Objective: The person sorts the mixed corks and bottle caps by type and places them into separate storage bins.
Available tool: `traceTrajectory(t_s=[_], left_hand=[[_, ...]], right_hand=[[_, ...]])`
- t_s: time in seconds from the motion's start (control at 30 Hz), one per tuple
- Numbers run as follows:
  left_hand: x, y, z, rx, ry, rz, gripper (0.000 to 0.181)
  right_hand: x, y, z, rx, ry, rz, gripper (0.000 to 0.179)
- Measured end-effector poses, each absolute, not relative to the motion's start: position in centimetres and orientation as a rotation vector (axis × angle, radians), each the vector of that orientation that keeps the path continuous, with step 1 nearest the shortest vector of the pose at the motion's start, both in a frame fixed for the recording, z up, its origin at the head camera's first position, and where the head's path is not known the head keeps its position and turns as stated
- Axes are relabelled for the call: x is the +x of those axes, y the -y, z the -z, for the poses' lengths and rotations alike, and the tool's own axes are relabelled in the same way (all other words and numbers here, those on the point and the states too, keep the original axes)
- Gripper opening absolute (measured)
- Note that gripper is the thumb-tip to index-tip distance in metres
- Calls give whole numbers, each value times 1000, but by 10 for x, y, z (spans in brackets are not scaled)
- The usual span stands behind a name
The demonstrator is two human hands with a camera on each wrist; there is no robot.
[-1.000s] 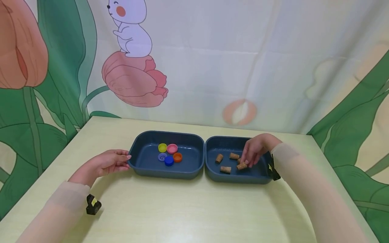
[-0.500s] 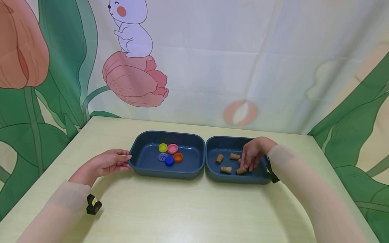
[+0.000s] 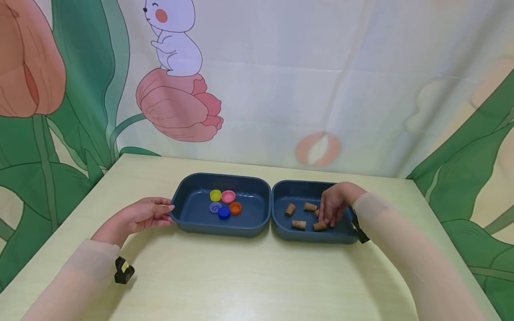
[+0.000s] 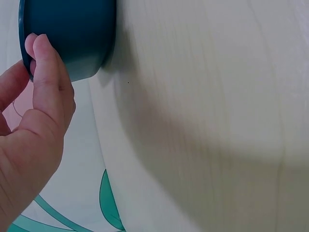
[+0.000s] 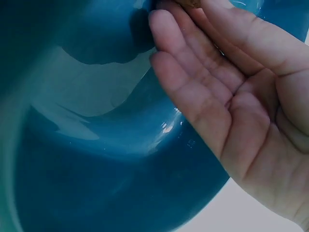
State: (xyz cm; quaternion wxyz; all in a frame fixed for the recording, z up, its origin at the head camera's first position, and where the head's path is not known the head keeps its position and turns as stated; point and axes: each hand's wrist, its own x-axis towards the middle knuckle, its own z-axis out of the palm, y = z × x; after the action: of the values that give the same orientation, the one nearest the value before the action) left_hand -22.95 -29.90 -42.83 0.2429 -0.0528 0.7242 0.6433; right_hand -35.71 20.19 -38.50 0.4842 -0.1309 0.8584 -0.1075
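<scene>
My left hand [image 3: 146, 215] pinches the left end of a dark blue tray [image 3: 261, 228], thumb on top of the rim and fingers beneath, as the left wrist view also shows. Inside that tray lie several plastic bottle caps: yellow [image 3: 215, 195], pink [image 3: 228, 196], purple, orange and a dark blue one [image 3: 224, 213]. My right hand [image 3: 336, 204] reaches down into a second blue tray [image 3: 281, 228], thumb and fingertips on a cork [image 3: 320, 226] near its floor. Just the edge of this cork [image 5: 189, 3] shows in the right wrist view. Other corks [image 3: 299, 224] lie around it, one partly behind my fingers.
Both trays stand side by side, ends nearly meeting, on a pale wooden table [image 3: 241, 276]. Behind the table hangs a printed curtain [image 3: 265, 89] with flowers and a white animal. Each wrist carries a small black camera [image 3: 123, 270].
My right hand has come slightly down and nearer with the cork, which now sits lower toward the tray's front wall. The left hand and the caps have stayed put.
</scene>
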Motion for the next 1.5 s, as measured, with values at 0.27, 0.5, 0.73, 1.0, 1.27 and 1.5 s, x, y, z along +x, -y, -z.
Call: traceTrajectory(t_s=[0.27, 0.5, 0.73, 1.0, 1.27, 1.5], left_hand=[[-230, 300, 430, -143, -1972, -1771, 23], [-228, 299, 429, -156, -1986, -1770, 22], [-226, 300, 430, -148, -2011, -1771, 18], [-227, 297, 429, -126, -2040, -1744, 25], [-225, 296, 427, -135, -2088, -1709, 34], [-225, 295, 426, -140, -2092, -1712, 37]], right_hand=[[-355, -203, 386, -333, -2081, 271, 21], [-351, -202, 387, -339, -2101, 284, 20], [-347, -203, 388, -349, -2128, 310, 21], [-344, -209, 386, -353, -2108, 340, 26], [-346, -212, 387, -381, -2097, 347, 28], [-345, -212, 385, -392, -2105, 357, 29]])
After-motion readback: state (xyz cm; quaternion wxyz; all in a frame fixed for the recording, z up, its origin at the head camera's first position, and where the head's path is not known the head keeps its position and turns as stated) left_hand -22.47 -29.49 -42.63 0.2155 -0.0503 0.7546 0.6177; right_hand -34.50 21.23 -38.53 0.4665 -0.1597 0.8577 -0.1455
